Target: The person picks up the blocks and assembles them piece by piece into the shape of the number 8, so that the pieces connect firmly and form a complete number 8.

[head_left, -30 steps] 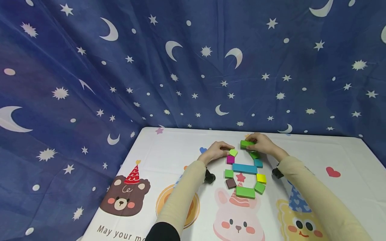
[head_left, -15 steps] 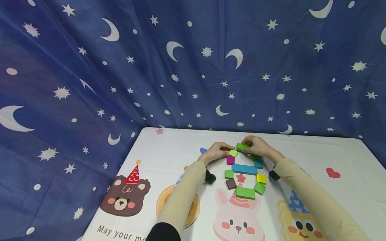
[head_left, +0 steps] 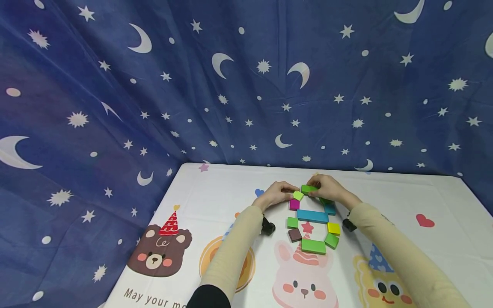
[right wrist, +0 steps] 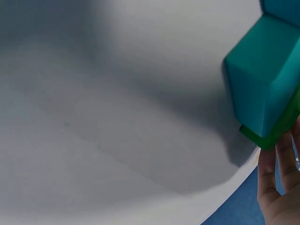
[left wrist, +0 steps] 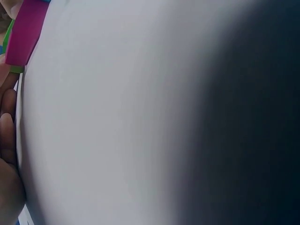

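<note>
In the head view my left hand (head_left: 276,193) pinches a small lime block (head_left: 298,196) at the upper left of a figure-eight outline of blocks. Just below that block lies a magenta block (head_left: 294,205), which shows large in the left wrist view. My right hand (head_left: 330,189) grips a longer green block (head_left: 307,190) at the top of the outline, close beside the lime one. Under the right hand, another green block (head_left: 325,200) is partly covered. A teal block (right wrist: 262,70) stands near the right hand's fingers in the right wrist view.
A long blue block (head_left: 312,216) crosses the outline's middle. Below it lie a green block (head_left: 292,222), a brown block (head_left: 295,234), a yellow block (head_left: 333,229) and a long green block (head_left: 313,246). The white printed tablecloth (head_left: 385,196) ends at a starry blue curtain (head_left: 246,85).
My right hand has moved left and slightly nearer, bringing the longer green block beside the lime block. My left hand has stayed in place at the lime block.
</note>
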Demonstrator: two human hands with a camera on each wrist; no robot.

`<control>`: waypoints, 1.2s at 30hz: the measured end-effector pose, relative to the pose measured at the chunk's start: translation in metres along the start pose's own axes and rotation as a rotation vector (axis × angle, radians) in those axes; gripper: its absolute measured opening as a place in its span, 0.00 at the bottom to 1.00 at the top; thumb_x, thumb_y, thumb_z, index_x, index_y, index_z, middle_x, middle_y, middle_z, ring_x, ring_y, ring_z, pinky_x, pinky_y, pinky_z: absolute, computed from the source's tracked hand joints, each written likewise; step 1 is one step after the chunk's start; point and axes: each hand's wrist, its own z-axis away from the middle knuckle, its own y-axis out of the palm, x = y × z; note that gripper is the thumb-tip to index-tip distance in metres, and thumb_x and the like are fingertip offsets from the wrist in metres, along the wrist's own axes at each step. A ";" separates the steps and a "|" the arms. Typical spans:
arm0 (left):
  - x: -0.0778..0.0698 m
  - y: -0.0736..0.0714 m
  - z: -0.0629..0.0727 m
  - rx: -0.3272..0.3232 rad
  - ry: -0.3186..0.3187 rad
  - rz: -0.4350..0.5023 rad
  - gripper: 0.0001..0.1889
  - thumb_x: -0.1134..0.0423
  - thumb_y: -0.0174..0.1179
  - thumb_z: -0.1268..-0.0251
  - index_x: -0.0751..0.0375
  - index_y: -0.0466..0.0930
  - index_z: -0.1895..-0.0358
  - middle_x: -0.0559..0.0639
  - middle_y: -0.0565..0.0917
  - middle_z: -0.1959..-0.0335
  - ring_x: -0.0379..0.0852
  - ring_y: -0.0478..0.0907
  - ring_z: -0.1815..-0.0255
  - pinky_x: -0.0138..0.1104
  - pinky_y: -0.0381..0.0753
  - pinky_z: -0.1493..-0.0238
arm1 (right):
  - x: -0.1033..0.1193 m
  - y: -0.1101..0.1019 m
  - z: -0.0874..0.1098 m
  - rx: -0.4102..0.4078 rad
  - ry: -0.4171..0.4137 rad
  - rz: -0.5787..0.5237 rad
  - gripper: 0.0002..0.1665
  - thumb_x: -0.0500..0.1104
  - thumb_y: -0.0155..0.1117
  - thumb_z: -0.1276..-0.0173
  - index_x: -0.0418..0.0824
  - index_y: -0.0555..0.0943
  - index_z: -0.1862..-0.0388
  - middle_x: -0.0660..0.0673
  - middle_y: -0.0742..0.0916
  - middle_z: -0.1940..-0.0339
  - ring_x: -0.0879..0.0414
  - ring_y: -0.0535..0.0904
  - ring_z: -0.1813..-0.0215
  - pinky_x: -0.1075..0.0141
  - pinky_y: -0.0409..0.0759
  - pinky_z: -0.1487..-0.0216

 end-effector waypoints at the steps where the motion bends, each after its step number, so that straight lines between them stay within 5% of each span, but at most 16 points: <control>1: 0.000 0.000 0.000 0.001 0.000 0.004 0.18 0.67 0.60 0.37 0.49 0.82 0.45 0.49 0.81 0.46 0.41 0.77 0.44 0.33 0.72 0.38 | 0.000 0.000 0.000 0.001 0.000 0.002 0.20 0.41 0.70 0.41 0.35 0.81 0.51 0.39 0.84 0.58 0.49 0.76 0.57 0.52 0.75 0.49; 12: 0.001 -0.001 -0.002 0.013 -0.020 0.056 0.17 0.67 0.61 0.38 0.50 0.83 0.46 0.49 0.81 0.45 0.36 0.75 0.49 0.30 0.72 0.42 | -0.002 0.001 0.003 -0.002 -0.019 0.025 0.20 0.41 0.70 0.41 0.35 0.81 0.51 0.39 0.83 0.56 0.49 0.76 0.56 0.51 0.75 0.48; 23: 0.001 -0.001 -0.001 0.017 -0.024 0.074 0.18 0.67 0.61 0.38 0.49 0.83 0.45 0.48 0.80 0.42 0.38 0.75 0.46 0.32 0.72 0.40 | -0.006 0.000 0.006 -0.014 -0.059 -0.031 0.16 0.35 0.54 0.33 0.31 0.81 0.49 0.35 0.85 0.52 0.47 0.77 0.55 0.49 0.76 0.46; 36: 0.001 -0.001 0.000 0.013 -0.025 0.103 0.18 0.67 0.60 0.38 0.51 0.82 0.45 0.50 0.79 0.42 0.42 0.74 0.43 0.37 0.69 0.36 | -0.004 -0.003 0.011 -0.005 -0.051 -0.045 0.17 0.34 0.54 0.33 0.30 0.80 0.48 0.33 0.84 0.51 0.46 0.77 0.54 0.48 0.76 0.45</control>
